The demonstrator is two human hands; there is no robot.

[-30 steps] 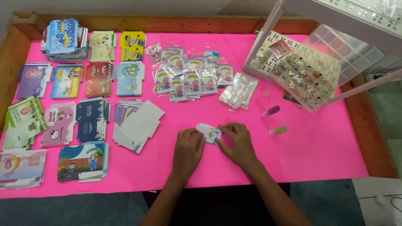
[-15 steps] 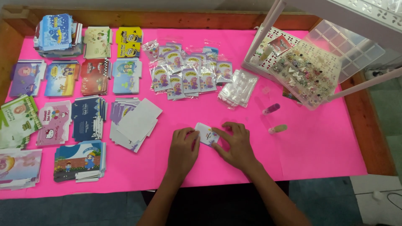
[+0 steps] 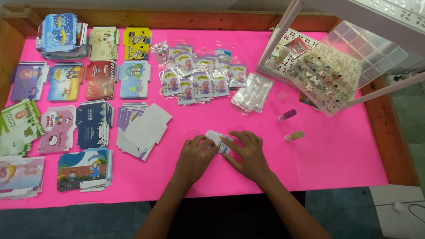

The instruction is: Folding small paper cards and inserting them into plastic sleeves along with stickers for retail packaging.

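pink paper covers the table [image 3: 336,159], and near the lower middle of the frame both hands meet on one small white packet [image 3: 218,138]. the packet lies flat on the pink sheet, and its long axis runs from upper left to lower right in the frame; one short end points to the upper left, the other is hidden under the fingers. the left hand [image 3: 195,157] rests beside it with bent fingers, the fingertips touching the left edge of the packet. the right hand [image 3: 249,152] lies over the lower right part and presses it down with spread fingers; whether it pinches the packet i cannot tell.

to the left of the hands is a fanned stack of white and purple cards [image 3: 141,128]. above the hands, in the upper middle, lie rows of small clear sachets with a cartoon figure [image 3: 197,79], and beside them a pile of empty clear bags [image 3: 253,92]. two little tubes, one purple [image 3: 287,115] and one yellowish [image 3: 294,136], lie to the right. a clear compartment box with small ornaments [image 3: 327,77] stands at the upper right.
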